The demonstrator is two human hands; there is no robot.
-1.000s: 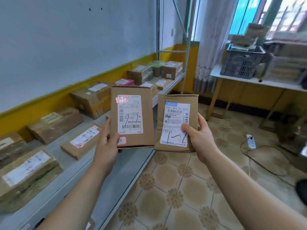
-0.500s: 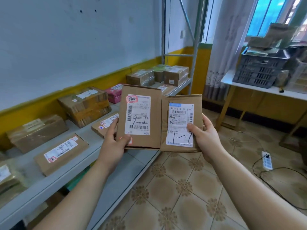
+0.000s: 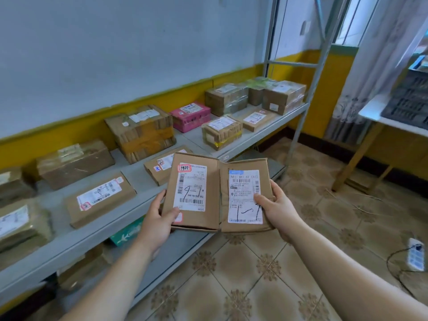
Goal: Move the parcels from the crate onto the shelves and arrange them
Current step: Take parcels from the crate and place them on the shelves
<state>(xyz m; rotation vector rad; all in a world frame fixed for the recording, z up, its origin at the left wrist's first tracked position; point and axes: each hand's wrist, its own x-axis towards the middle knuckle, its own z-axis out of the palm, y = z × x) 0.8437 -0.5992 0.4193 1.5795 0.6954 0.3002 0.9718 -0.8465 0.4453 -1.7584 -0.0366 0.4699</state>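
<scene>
- A long grey shelf (image 3: 99, 232) is seen on the left, set against the wall. Many brown parcels are laid on it, from near to far.
- A white table (image 3: 370, 110) is seen far on the right, and a dark crate (image 3: 407, 100) is set on top of it.
- A big brown parcel (image 3: 141, 132) with yellow tape is placed at the back of the shelf, and a pink parcel (image 3: 191, 115) is placed just to its right.
- Two flat brown parcels are held up side by side, edges touching, just in front of the shelf, with their white labels turned up.
- The left parcel (image 3: 192, 193) is gripped by the left hand (image 3: 157, 221). The thumb is pressed on its near corner and the fingers are curled behind its left edge.
- The right parcel (image 3: 245, 195) is gripped by the right hand (image 3: 278, 212). The thumb is laid on the label and the fingers are wrapped round the right edge.
- A white power strip (image 3: 415, 254) is seen on the tiled floor, near on the right.
</scene>
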